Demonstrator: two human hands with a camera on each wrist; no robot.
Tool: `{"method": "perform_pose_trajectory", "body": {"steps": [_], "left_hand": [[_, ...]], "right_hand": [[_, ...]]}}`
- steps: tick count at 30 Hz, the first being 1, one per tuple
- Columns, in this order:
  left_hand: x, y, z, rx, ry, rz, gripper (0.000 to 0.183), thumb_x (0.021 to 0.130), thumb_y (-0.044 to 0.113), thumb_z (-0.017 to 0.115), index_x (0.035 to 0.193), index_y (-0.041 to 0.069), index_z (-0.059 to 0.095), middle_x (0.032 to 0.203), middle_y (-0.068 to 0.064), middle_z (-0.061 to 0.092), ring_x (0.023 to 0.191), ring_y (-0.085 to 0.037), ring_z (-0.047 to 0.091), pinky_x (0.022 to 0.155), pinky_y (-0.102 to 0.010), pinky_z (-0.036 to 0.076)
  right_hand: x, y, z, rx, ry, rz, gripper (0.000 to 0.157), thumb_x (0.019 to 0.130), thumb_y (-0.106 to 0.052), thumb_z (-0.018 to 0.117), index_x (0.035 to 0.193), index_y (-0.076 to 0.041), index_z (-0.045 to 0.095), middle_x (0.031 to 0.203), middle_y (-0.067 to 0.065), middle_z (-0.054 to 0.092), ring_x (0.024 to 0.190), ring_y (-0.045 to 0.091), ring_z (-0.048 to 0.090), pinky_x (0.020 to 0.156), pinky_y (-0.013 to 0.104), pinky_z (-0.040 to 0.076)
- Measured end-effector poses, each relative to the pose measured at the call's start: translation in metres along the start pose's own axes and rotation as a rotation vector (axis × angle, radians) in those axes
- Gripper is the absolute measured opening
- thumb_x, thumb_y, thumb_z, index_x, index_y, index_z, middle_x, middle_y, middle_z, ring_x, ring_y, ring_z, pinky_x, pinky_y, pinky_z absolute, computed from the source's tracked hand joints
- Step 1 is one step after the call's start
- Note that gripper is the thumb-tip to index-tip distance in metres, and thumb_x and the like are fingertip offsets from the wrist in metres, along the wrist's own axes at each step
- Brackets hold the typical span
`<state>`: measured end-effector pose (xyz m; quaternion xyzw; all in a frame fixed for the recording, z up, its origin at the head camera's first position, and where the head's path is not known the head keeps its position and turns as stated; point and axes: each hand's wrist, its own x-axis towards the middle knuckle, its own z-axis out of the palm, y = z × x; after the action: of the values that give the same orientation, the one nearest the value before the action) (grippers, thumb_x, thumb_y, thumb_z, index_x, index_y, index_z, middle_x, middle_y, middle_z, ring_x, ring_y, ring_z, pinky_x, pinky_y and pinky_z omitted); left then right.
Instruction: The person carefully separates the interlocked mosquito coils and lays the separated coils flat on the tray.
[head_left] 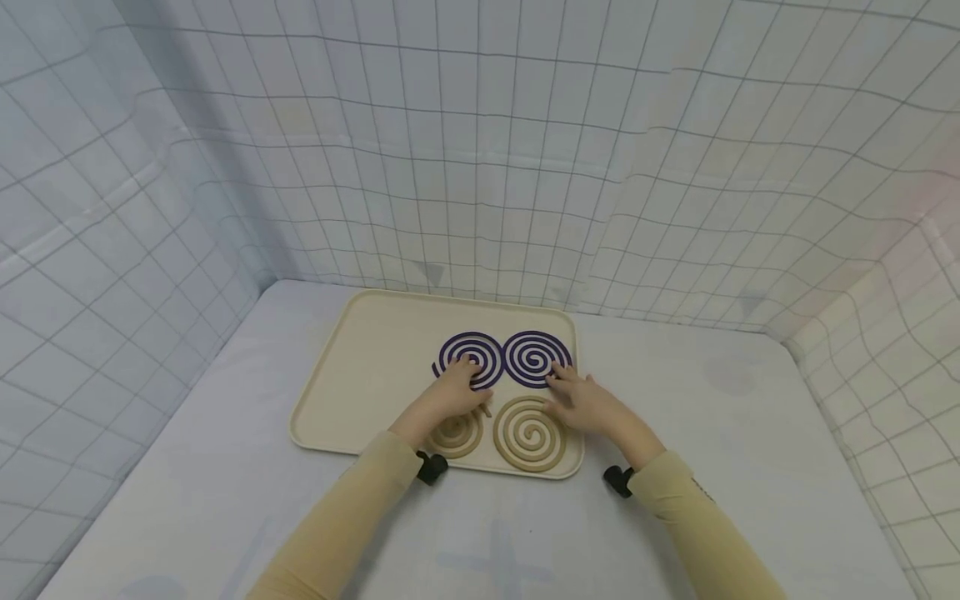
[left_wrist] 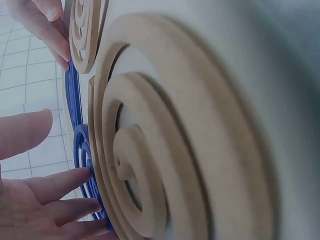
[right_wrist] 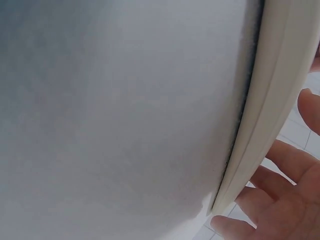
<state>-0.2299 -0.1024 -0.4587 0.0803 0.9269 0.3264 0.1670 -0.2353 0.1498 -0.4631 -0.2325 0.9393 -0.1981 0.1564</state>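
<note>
Two blue-purple mosquito coils lie side by side on a cream tray [head_left: 382, 358]. My left hand [head_left: 452, 393] rests its straight fingertips on the left blue coil [head_left: 471, 334], with the thumb held apart. Below that wrist a tan mosquito coil [head_left: 456, 428] is partly covered; in the left wrist view a tan coil [left_wrist: 135, 155] looms large. Over the tray's right edge, my right hand [head_left: 583, 402] spreads its fingers at the right blue coil [head_left: 534, 362]. Its thumb lies by the upper right of the other tan coil [head_left: 531, 433]. Neither hand grips anything.
The tray's raised rim [right_wrist: 265, 95] runs beside the right fingers in the right wrist view. A white-covered table [head_left: 720, 433] carries the tray. Grid-patterned white curtains [head_left: 480, 167] enclose the back and sides. Each wrist wears a small black camera [head_left: 431, 468].
</note>
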Motion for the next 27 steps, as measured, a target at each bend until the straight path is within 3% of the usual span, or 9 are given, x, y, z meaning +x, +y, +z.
{"method": "perform_pose_trajectory", "body": {"steps": [7,15,20,27], "left_hand": [[-0.002,-0.007,-0.009,-0.071,0.002,-0.003,0.057,0.102,0.027,0.049,0.146,-0.007,0.038,0.158,-0.029,0.025,0.149,-0.043,0.016,0.122,-0.053,0.016],[0.007,-0.018,-0.022,-0.162,-0.045,0.002,0.050,0.106,0.023,0.035,0.148,-0.004,0.037,0.156,-0.024,0.032,0.147,-0.040,0.025,0.121,-0.051,0.019],[0.012,-0.027,-0.028,-0.233,-0.062,-0.006,0.050,0.106,0.023,0.037,0.149,-0.001,0.037,0.156,-0.021,0.034,0.147,-0.038,0.025,0.122,-0.049,0.019],[0.012,-0.032,-0.028,-0.216,-0.059,0.013,0.051,0.105,0.025,0.042,0.147,-0.003,0.039,0.154,-0.022,0.038,0.145,-0.038,0.030,0.121,-0.049,0.023]], "right_hand": [[0.001,0.000,0.002,0.003,0.003,0.003,0.061,0.100,-0.037,0.055,0.144,0.003,0.044,0.160,0.022,0.023,0.148,0.042,0.020,0.118,0.062,0.014],[0.003,0.003,0.002,0.007,0.004,0.008,0.061,0.100,-0.038,0.055,0.145,0.002,0.044,0.160,0.021,0.023,0.148,0.041,0.020,0.118,0.062,0.013],[0.004,0.003,0.003,0.018,0.005,0.007,0.061,0.099,-0.037,0.055,0.144,0.003,0.044,0.160,0.022,0.024,0.148,0.042,0.020,0.118,0.062,0.013],[0.003,0.003,0.002,0.023,-0.003,0.012,0.061,0.100,-0.038,0.054,0.145,0.002,0.044,0.160,0.020,0.024,0.148,0.042,0.019,0.119,0.061,0.013]]}}
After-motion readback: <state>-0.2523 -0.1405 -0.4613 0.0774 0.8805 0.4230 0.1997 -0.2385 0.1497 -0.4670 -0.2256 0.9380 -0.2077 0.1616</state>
